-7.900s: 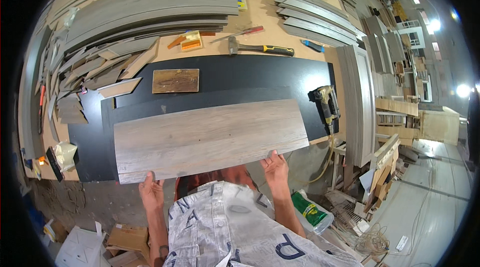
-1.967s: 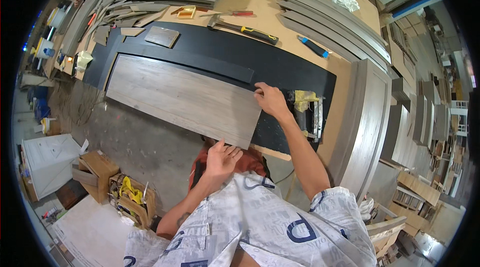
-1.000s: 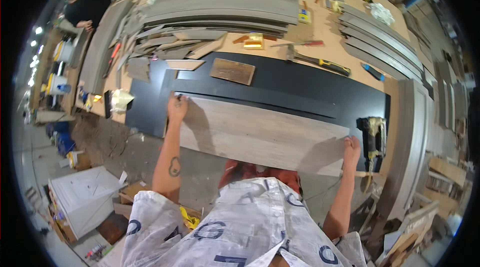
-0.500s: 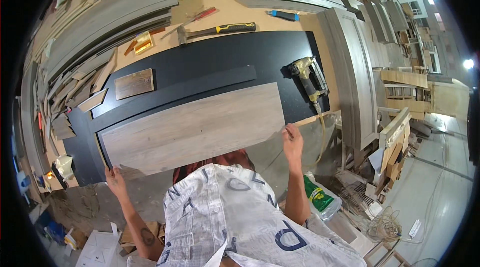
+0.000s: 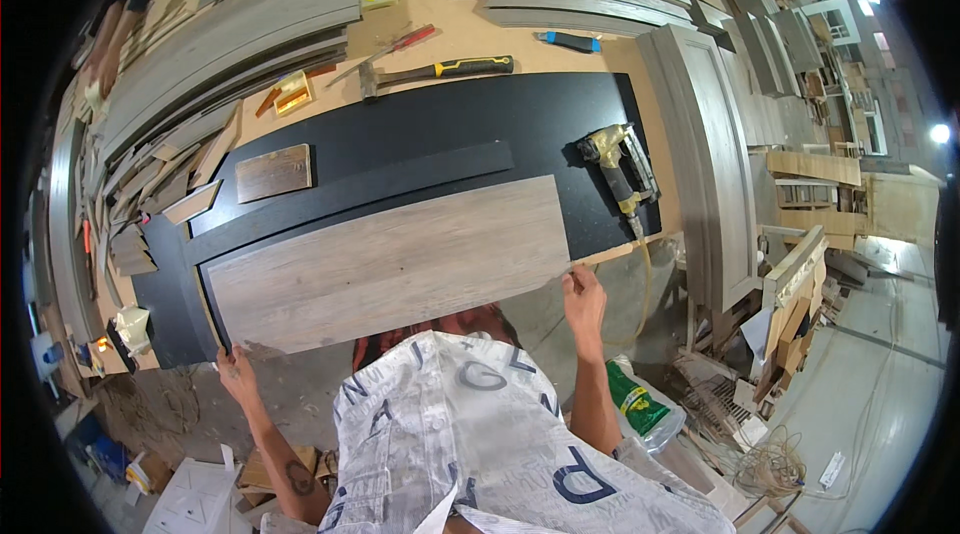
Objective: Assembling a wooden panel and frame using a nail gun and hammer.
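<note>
A long grey-brown wood-grain panel (image 5: 400,269) lies across the near part of a black board (image 5: 420,114), its front edge close to my body. My left hand (image 5: 238,376) is closed at the panel's near left corner, beside a thin strip with a pale edge (image 5: 208,306). At the near right corner, the fingers of my right hand (image 5: 584,302) pinch the panel's edge. A narrow dark strip (image 5: 440,167) lies just beyond the panel. Farther back rests a small brown wood block (image 5: 274,174).
A nail gun (image 5: 622,174) with a hose lies right of the panel. Behind are a hammer (image 5: 440,70), a red-handled screwdriver (image 5: 400,42) and a blue-black utility knife (image 5: 568,41). Grey boards (image 5: 240,44) and offcuts crowd the left; a grey frame (image 5: 700,164) stands right.
The whole view shifts slightly downward. Both hands stay at the panel's near corners, and the panel keeps nearly the same place on the black board. At far upper left, arm-like shapes have moved nearer.
</note>
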